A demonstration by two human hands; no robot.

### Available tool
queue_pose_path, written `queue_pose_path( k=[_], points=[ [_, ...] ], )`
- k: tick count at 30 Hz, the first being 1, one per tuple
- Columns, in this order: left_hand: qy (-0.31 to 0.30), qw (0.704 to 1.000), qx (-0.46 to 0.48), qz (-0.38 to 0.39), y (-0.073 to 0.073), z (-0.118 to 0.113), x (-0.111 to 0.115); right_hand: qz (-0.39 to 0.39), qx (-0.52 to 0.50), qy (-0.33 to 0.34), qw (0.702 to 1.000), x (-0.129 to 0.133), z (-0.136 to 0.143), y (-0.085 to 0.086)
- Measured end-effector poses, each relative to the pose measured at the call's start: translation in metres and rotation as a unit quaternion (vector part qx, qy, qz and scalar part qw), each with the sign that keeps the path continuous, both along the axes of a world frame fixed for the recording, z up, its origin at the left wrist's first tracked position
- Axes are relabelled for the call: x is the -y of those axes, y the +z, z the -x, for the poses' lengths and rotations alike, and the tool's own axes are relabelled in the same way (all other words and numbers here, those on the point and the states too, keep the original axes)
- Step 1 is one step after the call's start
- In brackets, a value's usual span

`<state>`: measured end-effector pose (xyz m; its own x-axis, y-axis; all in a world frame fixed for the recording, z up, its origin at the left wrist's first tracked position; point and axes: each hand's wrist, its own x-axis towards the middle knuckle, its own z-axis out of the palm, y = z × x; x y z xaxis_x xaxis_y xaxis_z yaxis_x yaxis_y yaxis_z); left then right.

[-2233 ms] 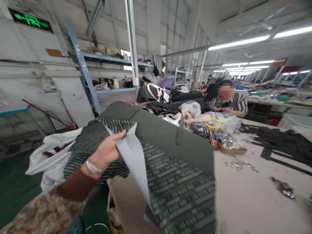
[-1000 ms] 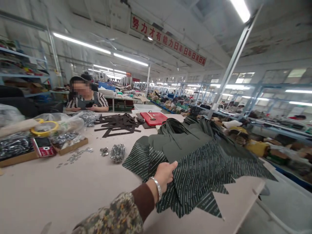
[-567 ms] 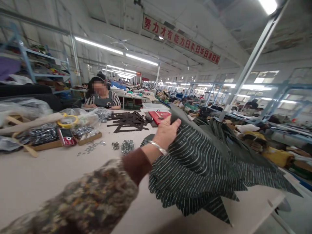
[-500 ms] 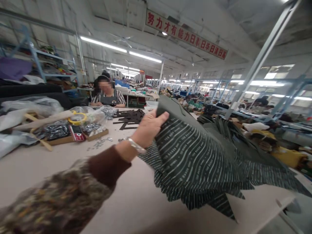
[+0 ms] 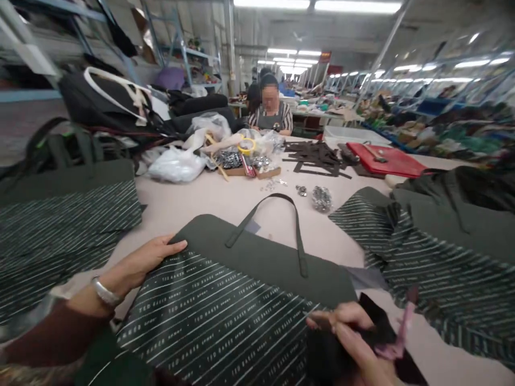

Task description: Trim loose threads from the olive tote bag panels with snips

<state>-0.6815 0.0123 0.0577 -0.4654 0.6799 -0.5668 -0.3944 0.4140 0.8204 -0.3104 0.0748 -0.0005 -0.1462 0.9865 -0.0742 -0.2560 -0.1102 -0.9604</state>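
Observation:
A dark green bag panel [image 5: 225, 316] with white slanted stripes and lettering lies tilted in front of me. Its plain upper band carries a looped handle strap [image 5: 277, 197]. My left hand [image 5: 151, 260] grips the panel's upper left edge, thumb on top. Over the right side of the panel, my right hand [image 5: 354, 335] is closed on a thin pointed tool [image 5: 309, 315], blurred, its tip at the stripes. A pink, blurred piece [image 5: 400, 335] sticks out behind this hand; whether it belongs to the tool I cannot tell. Black material [image 5: 328, 356] lies under the right hand.
Striped bag pieces are piled at left [image 5: 72, 230] and right [image 5: 462, 268]. Beyond lie a bag of metal parts [image 5: 322, 199], dark strips [image 5: 311, 155], yellow tape [image 5: 247, 145], plastic bags [image 5: 177, 165] and a red folder [image 5: 386, 161]. A co-worker [image 5: 271, 110] sits across the table.
The view has swung left and down. My left hand has gone from the stack on the right to the edge of a panel with a handle. My right hand has come into view.

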Motion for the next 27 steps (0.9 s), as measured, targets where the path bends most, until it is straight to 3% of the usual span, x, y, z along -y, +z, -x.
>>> queue_pose_path(
  k=[2, 5, 8, 11, 15, 19, 22, 27],
  points=[
    [0.048, 0.999, 0.004, -0.02, -0.008, 0.0, 0.015, 0.04, -0.014, -0.011, 0.999, -0.008, 0.031, -0.014],
    [0.139, 0.989, 0.054, -0.011, -0.015, -0.018, 0.027, 0.048, 0.009, -0.051, 0.997, -0.012, 0.057, -0.037],
    [0.235, 0.96, 0.154, 0.019, -0.023, -0.054, 0.027, 0.032, 0.051, -0.051, 0.997, -0.011, 0.064, -0.05],
    [0.298, 0.938, 0.177, -0.025, -0.033, -0.089, 0.015, -0.019, 0.119, -0.031, 0.992, -0.009, 0.066, -0.05],
    [0.277, 0.931, 0.24, -0.001, -0.039, -0.115, -0.011, -0.097, 0.205, -0.004, 0.974, -0.008, 0.069, -0.045],
    [0.249, 0.929, 0.265, 0.063, -0.044, -0.118, -0.028, -0.085, 0.214, 0.01, 0.973, -0.006, 0.07, -0.052],
    [0.24, 0.931, 0.263, 0.078, -0.046, -0.117, -0.025, -0.06, 0.215, -0.011, 0.975, -0.001, 0.075, -0.049],
    [0.266, 0.926, 0.237, 0.124, -0.044, -0.12, -0.011, -0.02, 0.227, -0.04, 0.973, 0.008, 0.094, -0.022]
  ],
)
